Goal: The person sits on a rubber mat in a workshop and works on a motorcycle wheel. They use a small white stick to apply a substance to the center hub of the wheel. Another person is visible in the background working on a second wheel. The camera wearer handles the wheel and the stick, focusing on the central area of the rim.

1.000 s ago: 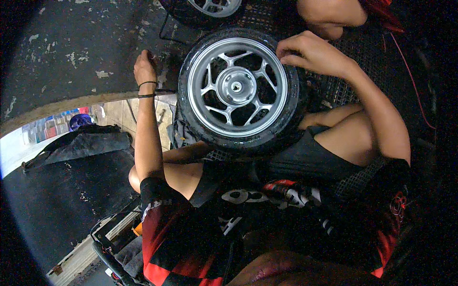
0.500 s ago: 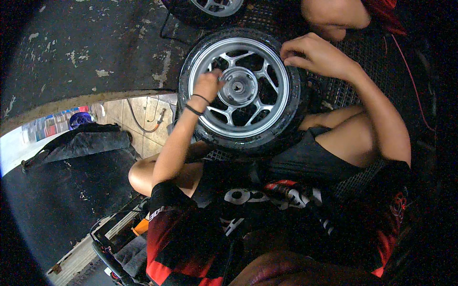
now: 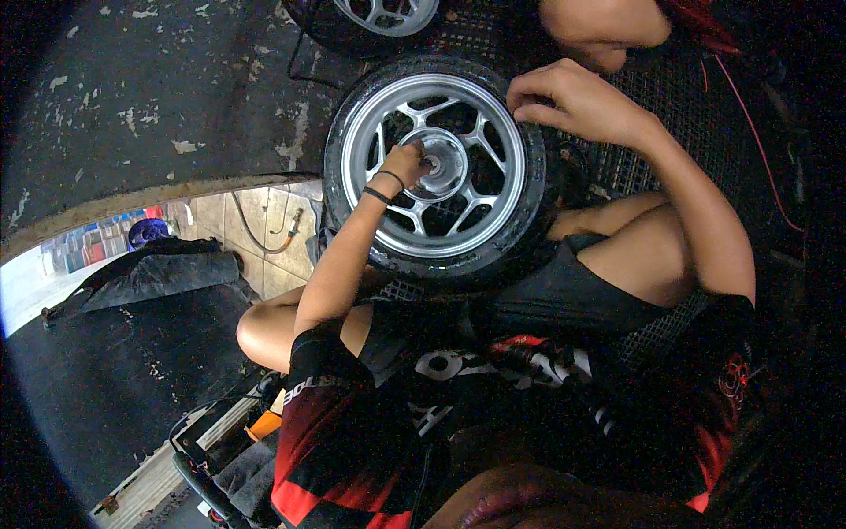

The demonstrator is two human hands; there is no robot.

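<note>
Head view: left hand (image 3: 404,166) at the wheel's hub

Silver spoked wheel (image 3: 451,182) with its black tyre (image 3: 442,267) lies in front of the person, face up, just beyond the bent legs. The left hand reaches over the rim's left side to the centre, fingers bent; whether they clamp anything cannot be told. At the far right edge of the tyre, the right hand (image 3: 573,99) hangs with fingers curled close together; contact is unclear. Another wheel (image 3: 388,15) sits farther away. On the left, a hose (image 3: 249,225) lies on tiles (image 3: 210,214).
</note>
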